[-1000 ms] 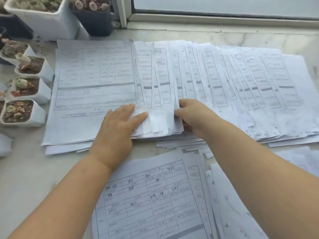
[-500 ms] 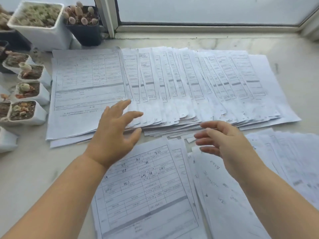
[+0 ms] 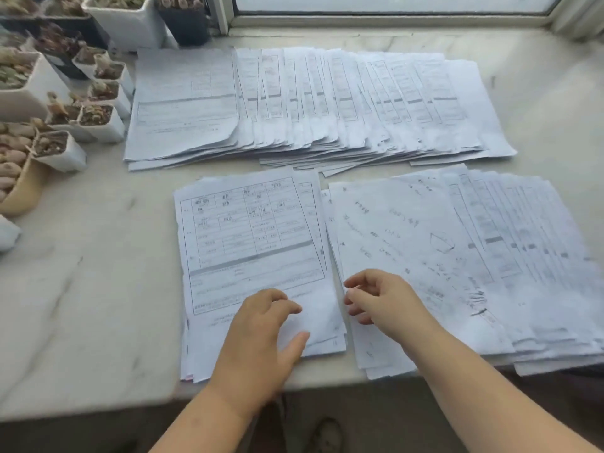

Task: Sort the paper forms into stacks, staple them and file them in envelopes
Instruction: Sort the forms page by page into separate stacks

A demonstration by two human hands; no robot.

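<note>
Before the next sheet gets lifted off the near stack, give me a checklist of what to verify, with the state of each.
1. Left hand free to lift: ok, it rests on the near left stack, thumb spread, nothing visibly gripped.
2. Right hand free: ok, fingers loosely curled, no sheet visibly held.
3. Near left stack squared up: ok, edges roughly aligned.
4. Near right pile tidy: not ok, sheets fan out and overhang the ledge's front edge.
5. Far row of forms clear of the near stacks: not ok, its lowest sheets reach them.
6. Stapler and envelopes at hand: cannot tell, none in view.
</note>
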